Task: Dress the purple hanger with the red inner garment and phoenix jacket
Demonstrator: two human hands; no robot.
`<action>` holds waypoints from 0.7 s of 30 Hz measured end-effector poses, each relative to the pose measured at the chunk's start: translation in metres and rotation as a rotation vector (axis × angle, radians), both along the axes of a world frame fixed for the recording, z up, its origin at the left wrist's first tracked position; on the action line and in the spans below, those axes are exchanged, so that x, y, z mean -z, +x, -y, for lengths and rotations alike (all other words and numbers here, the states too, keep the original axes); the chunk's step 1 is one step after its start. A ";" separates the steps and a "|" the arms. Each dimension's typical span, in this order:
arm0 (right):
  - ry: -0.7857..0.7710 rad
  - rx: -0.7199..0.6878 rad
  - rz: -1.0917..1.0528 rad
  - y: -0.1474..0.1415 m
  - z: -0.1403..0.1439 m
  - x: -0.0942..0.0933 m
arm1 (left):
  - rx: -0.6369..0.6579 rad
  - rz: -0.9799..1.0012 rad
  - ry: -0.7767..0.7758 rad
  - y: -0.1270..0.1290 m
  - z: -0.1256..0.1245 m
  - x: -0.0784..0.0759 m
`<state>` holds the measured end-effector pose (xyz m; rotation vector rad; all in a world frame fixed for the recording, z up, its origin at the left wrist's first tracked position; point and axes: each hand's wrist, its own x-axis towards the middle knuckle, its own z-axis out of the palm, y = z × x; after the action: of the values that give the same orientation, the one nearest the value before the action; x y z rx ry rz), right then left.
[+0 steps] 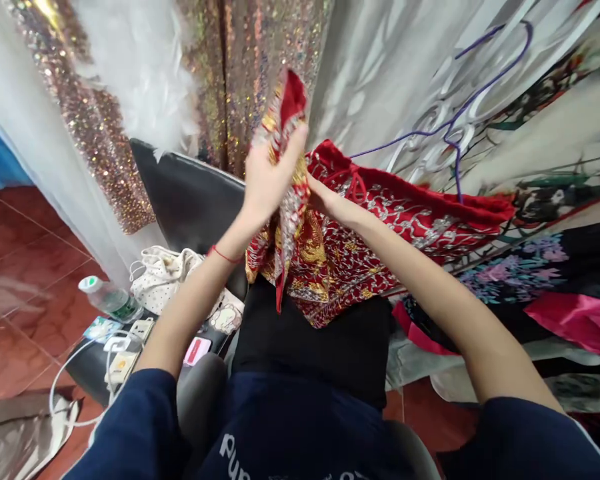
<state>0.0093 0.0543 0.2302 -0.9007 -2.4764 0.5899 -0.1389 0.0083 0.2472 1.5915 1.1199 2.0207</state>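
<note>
A red cloth with gold and silver embroidery is bunched up in front of me, its lower edge over my black-covered lap. My left hand is closed round an upright fold of it, with a plain red tip sticking up above the fingers. Behind that fold, my right hand reaches into the cloth, and its fingers are hidden. To the right spreads a red gathered waistband with a tied drawstring and silver embroidery below. I cannot tell whether it belongs to the same garment.
A purple hanger reaches down to the waistband. On the left are a black chair back, a dotted white bag, a bottle, a power strip with cables and a pink-screened phone. Dark flowered clothes lie right.
</note>
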 end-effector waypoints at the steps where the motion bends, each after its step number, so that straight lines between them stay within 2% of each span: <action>1: 0.087 0.018 0.026 0.004 -0.006 -0.009 | -0.064 -0.049 0.002 -0.006 -0.018 -0.015; 3: 0.309 0.117 0.106 0.012 -0.019 -0.026 | -0.247 -0.172 -0.030 -0.015 -0.049 -0.042; 5: 0.495 0.281 0.178 0.016 -0.034 -0.038 | -0.422 -0.300 -0.124 -0.021 -0.072 -0.060; 6: 0.543 0.352 0.199 0.017 -0.042 -0.040 | -0.486 -0.352 -0.180 -0.023 -0.080 -0.065; 8: 0.534 0.415 0.221 0.017 -0.056 -0.041 | -0.552 -0.429 -0.278 -0.025 -0.093 -0.070; 12: 0.397 0.462 0.233 0.020 -0.070 -0.037 | -0.619 -0.533 -0.385 -0.027 -0.115 -0.071; 14: 0.459 0.533 0.249 0.022 -0.074 -0.037 | -0.641 -0.583 -0.423 -0.025 -0.128 -0.074; 17: 0.525 0.569 0.369 0.022 -0.081 -0.040 | -0.601 -0.654 -0.438 -0.015 -0.148 -0.082; 21: 0.417 0.532 0.468 0.020 -0.074 -0.048 | -0.545 -0.739 -0.414 -0.006 -0.179 -0.091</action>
<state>0.0297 0.1285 0.2784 -1.5620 -2.4257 -0.3408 -0.1449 0.1876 0.3383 1.9873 2.2684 1.2797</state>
